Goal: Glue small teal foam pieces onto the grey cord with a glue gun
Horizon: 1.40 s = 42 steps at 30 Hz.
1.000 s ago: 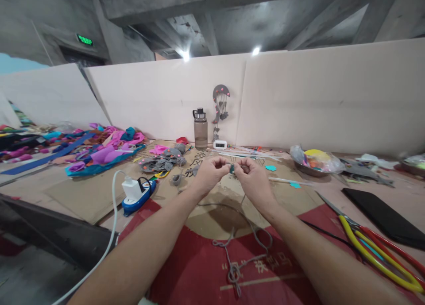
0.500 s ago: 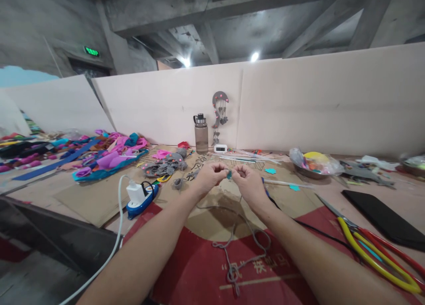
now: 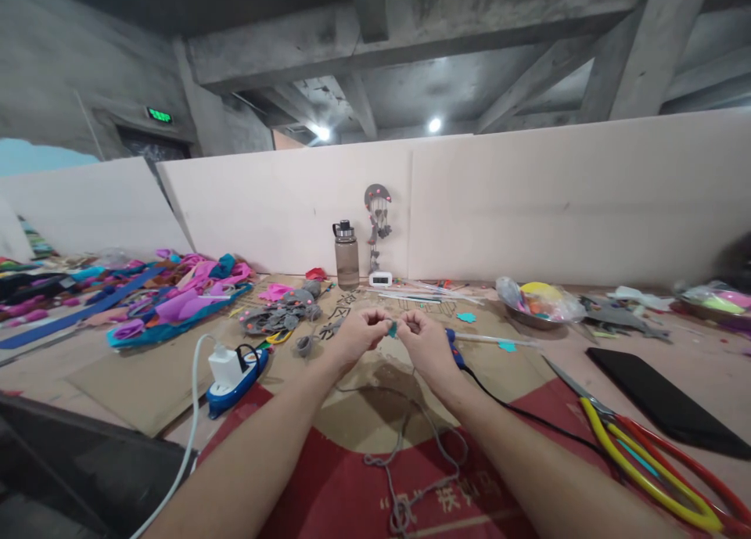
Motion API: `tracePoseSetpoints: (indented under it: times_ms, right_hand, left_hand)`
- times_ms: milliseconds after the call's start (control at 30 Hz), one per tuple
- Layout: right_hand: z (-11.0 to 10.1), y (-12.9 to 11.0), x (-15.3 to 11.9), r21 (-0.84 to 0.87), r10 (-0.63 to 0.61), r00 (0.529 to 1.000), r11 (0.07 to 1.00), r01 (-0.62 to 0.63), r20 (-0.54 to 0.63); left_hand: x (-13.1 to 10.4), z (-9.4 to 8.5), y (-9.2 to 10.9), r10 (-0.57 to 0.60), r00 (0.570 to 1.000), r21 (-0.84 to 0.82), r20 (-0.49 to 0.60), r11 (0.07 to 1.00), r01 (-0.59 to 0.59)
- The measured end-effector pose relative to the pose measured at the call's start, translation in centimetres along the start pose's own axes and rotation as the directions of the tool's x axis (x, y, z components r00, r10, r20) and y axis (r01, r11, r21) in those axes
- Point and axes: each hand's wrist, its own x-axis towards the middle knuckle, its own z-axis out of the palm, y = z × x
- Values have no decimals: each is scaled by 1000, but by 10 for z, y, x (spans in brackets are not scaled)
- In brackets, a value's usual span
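Above the cardboard, my left hand and my right hand meet, fingertips pinched together. Between them is a small teal felt piece, gripped from both sides and partly covered by the fingers. A grey yarn cord trails below my hands and lies in loops on the red part of the cardboard. Just beyond my right hand sits a blue glue gun with a clear glue stick out of its back. Teal felt cutouts lie near it.
Yellow-and-red scissors and a black phone lie at right. A blue power strip with a white plug stands left. Behind are a water bottle, a small clock, a felt heap and a metal bowl.
The whole view has shifted, with the table now slightly lower and to the left. Both hands keep their pinch on the teal piece, almost unchanged.
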Motion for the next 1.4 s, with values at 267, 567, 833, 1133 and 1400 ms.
tracePoseSetpoints:
  times_ms: [267, 567, 833, 1133, 1400]
  right_hand:
    - [0, 1, -1, -14, 3, 1000, 1000, -3, -5]
    - [-1, -1, -1, -39, 4, 1000, 999, -4, -14]
    - [-1, -2, -2, -33, 9, 1000, 999, -9, -13]
    - [-1, -7, -4, -49, 30, 999, 998, -31, -23]
    - [-1, -5, -3, -38, 31, 999, 999, -32, -30]
  left_hand:
    - [0, 0, -1, -3, 1000, -3, 11, 1000, 3]
    - [0, -1, -3, 2, 1000, 1, 16, 1000, -2]
    - [-1, -1, -1, 7, 1000, 7, 25, 1000, -7]
    - [-1, 0, -1, 5, 1000, 30, 5, 1000, -5]
    - [-1, 0, -1, 21, 1000, 32, 2, 999, -21]
